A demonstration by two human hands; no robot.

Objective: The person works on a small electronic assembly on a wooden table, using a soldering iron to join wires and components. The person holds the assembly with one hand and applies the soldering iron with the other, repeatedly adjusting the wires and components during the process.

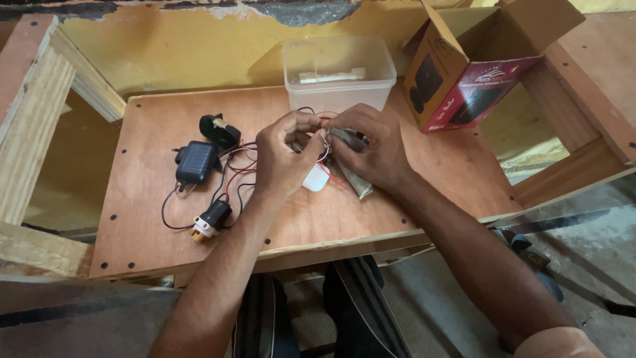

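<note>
My left hand [286, 154] and my right hand [371, 147] meet over the middle of a plywood table [132, 225]. Their fingertips pinch thin red and black wires [322, 156] between them. My right hand also holds a small grey-beige pouch-like piece [358, 184] that sticks out below the palm. A small white part [316, 179] lies under the hands. The wires run left to a black box-shaped part [196, 162], a black round part [219, 131] and a black lamp holder with a white and orange end [209, 221].
A clear plastic tub [338, 69] with a white piece inside stands at the back. An open cardboard box [474, 66] leans at the back right. Wooden frames flank the table on both sides; a yellow wall rises behind.
</note>
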